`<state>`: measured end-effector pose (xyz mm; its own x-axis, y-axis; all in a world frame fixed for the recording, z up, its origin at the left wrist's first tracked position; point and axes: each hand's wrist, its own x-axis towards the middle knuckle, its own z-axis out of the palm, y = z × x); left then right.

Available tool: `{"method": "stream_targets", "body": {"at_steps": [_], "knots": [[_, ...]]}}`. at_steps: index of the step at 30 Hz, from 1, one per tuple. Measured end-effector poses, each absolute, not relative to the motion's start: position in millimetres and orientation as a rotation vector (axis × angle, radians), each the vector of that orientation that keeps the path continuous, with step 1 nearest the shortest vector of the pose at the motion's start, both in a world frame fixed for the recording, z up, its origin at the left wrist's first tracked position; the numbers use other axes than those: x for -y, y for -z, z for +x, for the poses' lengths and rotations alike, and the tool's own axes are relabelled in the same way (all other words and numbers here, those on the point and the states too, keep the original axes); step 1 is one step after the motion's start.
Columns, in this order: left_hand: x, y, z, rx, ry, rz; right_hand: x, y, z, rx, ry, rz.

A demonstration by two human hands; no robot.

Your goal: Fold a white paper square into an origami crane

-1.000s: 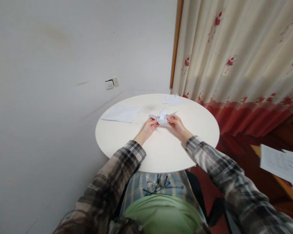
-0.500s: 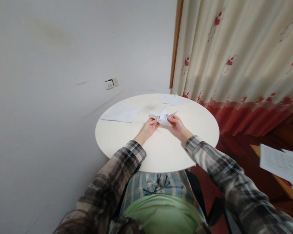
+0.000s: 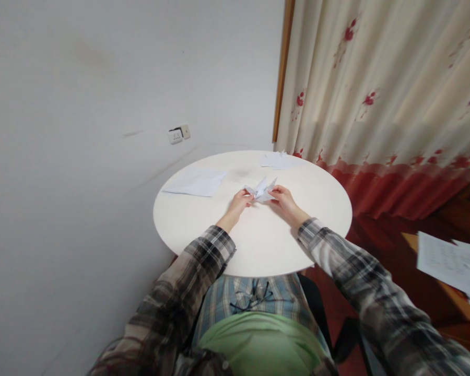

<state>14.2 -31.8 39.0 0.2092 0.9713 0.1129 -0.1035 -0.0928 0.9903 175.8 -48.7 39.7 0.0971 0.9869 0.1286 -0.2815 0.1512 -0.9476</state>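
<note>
A piece of folded paper (image 3: 261, 191) sits between the person's two hands, above the middle of a round white tabletop (image 3: 254, 240). Whether its underside touches the tabletop or hangs just over it, I cannot tell. Several points stick up and outward from it, with a creased centre between them.

The left hand (image 3: 239, 201) has its thumb and fingers closed in a pinch on the paper's left side. The right hand (image 3: 285, 200) pinches the right side in much the same way, its fingers closed on the edge nearest to them. How hard either hand presses does not show.

The paper looks very light, so weight should be no trouble. It is probably springy along the folds and limp in the single layers, easy to crumple or tear at the thin tips. The best hold is likely low and close to the centre, where the layers seem to stack up; a light fingertip pinch on each side should do, while a squeeze on the points would probably bend them.

Flat white paper (image 3: 196, 181) lies on the tabletop to the left, apart from the hands, and more paper pieces (image 3: 279, 161) rest near the far edge.
</note>
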Motion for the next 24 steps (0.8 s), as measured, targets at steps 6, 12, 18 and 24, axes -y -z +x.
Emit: {"method": "stream_targets", "body": {"at_steps": [6,12,18,24], "knots": [[26.9,-34.6,13.4,-1.037,-1.108,1.435,43.7,-34.2,176.1,1.014,-1.188,-1.065],[24.7,-33.0,10.5,-1.059,-1.139,1.503,35.6,-26.3,180.5,1.121,-1.170,-1.042],[20.7,-32.8,5.8,-1.021,-1.110,1.507,25.3,-18.2,185.1,1.136,-1.080,-1.085],[13.9,-27.9,3.6,-1.065,-1.085,1.570,24.6,-18.5,187.3,1.127,-1.093,-1.132]]}}
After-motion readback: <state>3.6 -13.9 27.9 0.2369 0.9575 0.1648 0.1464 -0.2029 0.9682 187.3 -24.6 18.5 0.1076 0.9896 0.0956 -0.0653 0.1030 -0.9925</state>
